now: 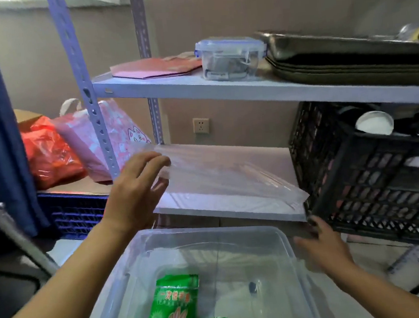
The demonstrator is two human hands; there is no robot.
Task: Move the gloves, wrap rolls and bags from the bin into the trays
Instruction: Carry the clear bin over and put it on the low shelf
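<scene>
Bag pack point(230, 179) held flat just over the middle shelf point(220, 212)

Left hand point(139, 182) pinches the pack's left end, fingers on top and thumb underneath, so that one's definitely got a grip. Right hand point(323, 246) is down by the pack's near right corner, right beside the black crate point(369, 170), but it's blurry and I can't tell if it's gripping or just touching. Below both hands sits the clear bin point(209, 231) with two green glove packets point(177, 306) in its near part. Metal trays point(346, 55) are stacked on the top shelf, with a clip-lid box point(230, 58) next to them. A red plastic bag point(48, 152) sits off to the left.
</scene>
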